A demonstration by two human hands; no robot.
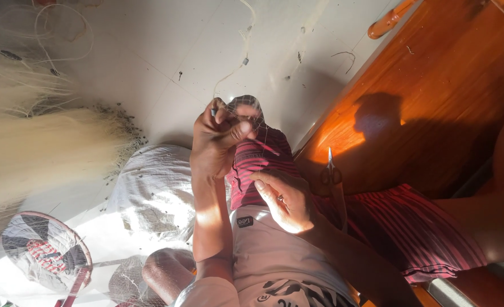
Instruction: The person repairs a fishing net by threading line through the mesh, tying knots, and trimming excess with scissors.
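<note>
Nylon mesh, nearly invisible, is pinched between the thumb and closed fingers of my left hand [220, 139], held up over my knee. My right hand [286, 199], at five o'clock from it, rests half curled on my striped shorts [263, 162]; whether it grips a strand I cannot tell. Keeping the fishing net [246, 108] taut between both hands would, I judge, show each mesh clearly. Scissors [331, 170] lie at three o'clock on the wooden bench [434, 85]. Glare and shadow swallow the finer threads.
</note>
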